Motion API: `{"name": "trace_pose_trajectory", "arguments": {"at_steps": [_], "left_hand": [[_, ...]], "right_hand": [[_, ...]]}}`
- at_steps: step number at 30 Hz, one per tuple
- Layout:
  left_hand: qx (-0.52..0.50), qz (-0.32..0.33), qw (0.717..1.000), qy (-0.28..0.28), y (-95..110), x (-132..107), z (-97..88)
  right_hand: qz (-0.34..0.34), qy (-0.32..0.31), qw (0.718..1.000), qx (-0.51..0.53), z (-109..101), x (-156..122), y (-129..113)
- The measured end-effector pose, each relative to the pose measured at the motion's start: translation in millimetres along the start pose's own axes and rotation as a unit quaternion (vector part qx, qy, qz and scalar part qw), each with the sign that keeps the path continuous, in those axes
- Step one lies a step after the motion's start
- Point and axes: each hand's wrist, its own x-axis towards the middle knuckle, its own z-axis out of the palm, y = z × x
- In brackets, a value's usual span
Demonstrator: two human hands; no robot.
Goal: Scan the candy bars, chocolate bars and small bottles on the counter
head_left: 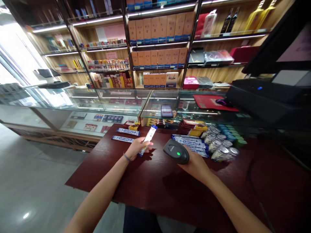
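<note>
My left hand [136, 149] is closed round a long white and blue candy stick pack [148, 138], holding it tilted above the dark red wooden counter [150, 184]. My right hand [194, 165] grips a black handheld barcode scanner [176, 151] with a green light lit on top, its head turned toward the pack. Two more blue and white stick packs [128, 131] lie flat on the counter beyond my left hand. A stack of like packs [190, 144] lies just right of the scanner.
Red flat packets [193, 127], several small metal-lidded jars [220, 147] and green and blue caps [230, 133] crowd the counter's right. Glass display cases [109, 103] stand behind, shelves of boxes beyond. A black register and screen [272, 94] sit at right. The counter's edge drops to grey floor at left.
</note>
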Motion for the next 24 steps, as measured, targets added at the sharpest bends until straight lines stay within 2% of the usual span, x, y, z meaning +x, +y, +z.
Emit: {"name": "trace_pose_trajectory", "arguments": {"at_steps": [5, 10, 13, 15, 17, 20, 24], "left_hand": [[-0.051, 0.012, 0.999, 0.009, -6, 6, -0.7], [-0.071, 0.037, 0.996, 0.026, -7, 17, -0.9], [-0.035, 0.074, 0.997, 0.012, 2, 23, 1.4], [0.046, 0.122, 0.991, 0.004, 11, 26, 7.1], [0.156, 0.191, 0.969, 0.007, 22, 28, 17.8], [0.297, 0.284, 0.911, 0.017, 34, 34, 44.1], [0.392, 0.347, 0.852, -0.007, 36, 49, 88.6]], "right_hand": [[0.049, 0.008, 0.999, 0.015, -7, 3, -4], [0.089, 0.074, 0.992, 0.043, -23, 4, -1], [0.091, 0.122, 0.986, 0.069, -36, 3, 8], [0.089, 0.154, 0.980, 0.086, -45, 2, 17], [0.082, 0.190, 0.973, 0.102, -53, 1, 27], [0.073, 0.239, 0.961, 0.119, -65, -1, 40], [0.072, 0.289, 0.946, 0.125, -82, -6, 52]]}}
